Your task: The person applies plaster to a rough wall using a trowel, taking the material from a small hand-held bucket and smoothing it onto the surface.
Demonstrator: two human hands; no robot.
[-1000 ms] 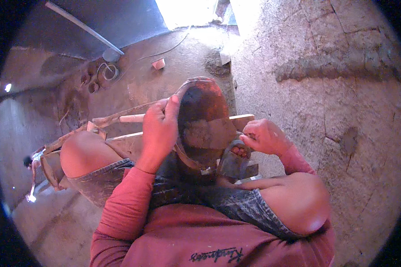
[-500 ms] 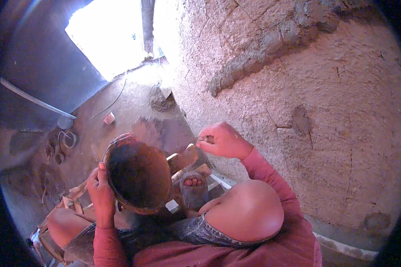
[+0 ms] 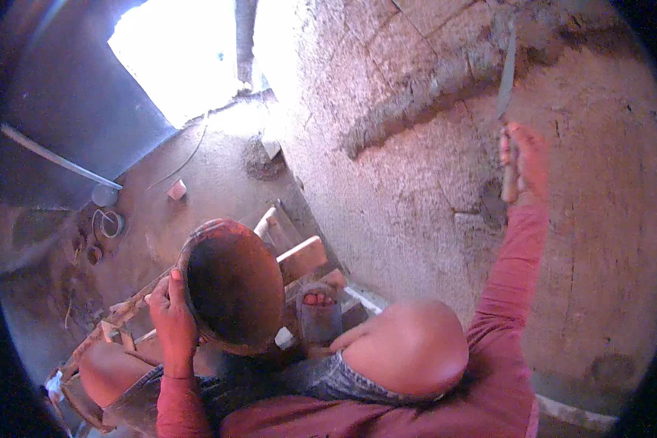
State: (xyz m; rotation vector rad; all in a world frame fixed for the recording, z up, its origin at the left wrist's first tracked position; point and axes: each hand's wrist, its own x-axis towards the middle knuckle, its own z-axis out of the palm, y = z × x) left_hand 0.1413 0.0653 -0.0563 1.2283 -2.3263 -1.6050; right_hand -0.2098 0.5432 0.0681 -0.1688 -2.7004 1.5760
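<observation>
On the left, my left hand (image 3: 172, 319) grips the rim of a round, dark mortar pan (image 3: 235, 292), which is tilted and held above my lap. The inside of the pan is in shadow, so its contents cannot be made out. My right arm is stretched up toward the rough wall (image 3: 431, 182). Closed round a wooden handle, my right hand (image 3: 525, 160) holds a trowel (image 3: 508, 73) with a long, narrow blade. That blade lies over a raised band of wet mortar (image 3: 423, 91) on the wall; whether it touches is hard to tell.
Below my bent knees is a wooden scaffold (image 3: 303, 259) with my sandalled foot (image 3: 320, 314) on it. Farther down, the floor holds a bucket (image 3: 109, 225), a small reddish block (image 3: 177, 190) and a heap of mortar (image 3: 263, 159). A bright opening (image 3: 179, 62) lies at upper left.
My right hand has swung from beside the pan up and right to the mortar band, bringing the trowel into clear view. The pan, still in my left hand, has shifted slightly.
</observation>
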